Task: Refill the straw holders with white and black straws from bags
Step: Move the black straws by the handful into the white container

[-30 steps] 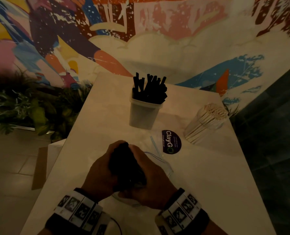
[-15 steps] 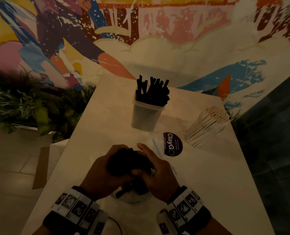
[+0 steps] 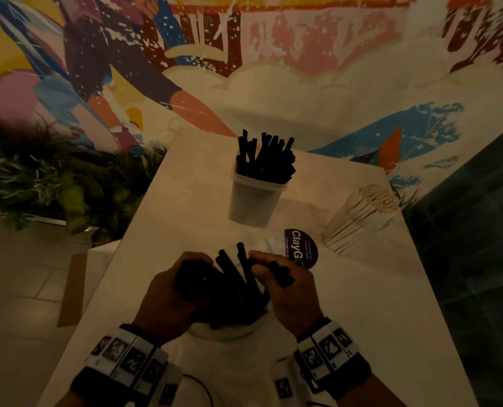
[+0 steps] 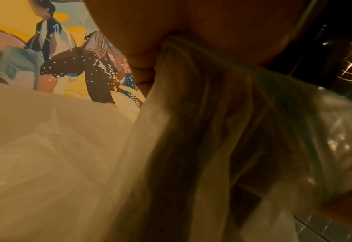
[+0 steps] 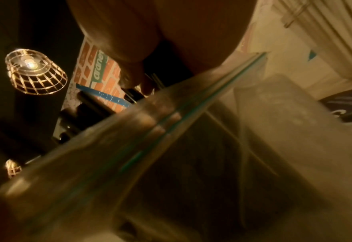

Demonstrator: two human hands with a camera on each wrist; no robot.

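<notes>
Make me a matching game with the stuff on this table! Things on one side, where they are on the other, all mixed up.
Things:
1. white holder
2. white straws
3. purple sticker
4. loose black straws

Places:
A. flat on the table
B. between both hands
C. leaning at the right edge
D. far middle, full of black straws

Pairs: 1-D, 2-C, 3-A, 4-B

Left hand (image 3: pixel 168 292) curled, gripping, right hand (image 3: pixel 285 289) fingers pinching, both wrists banded, close together
</notes>
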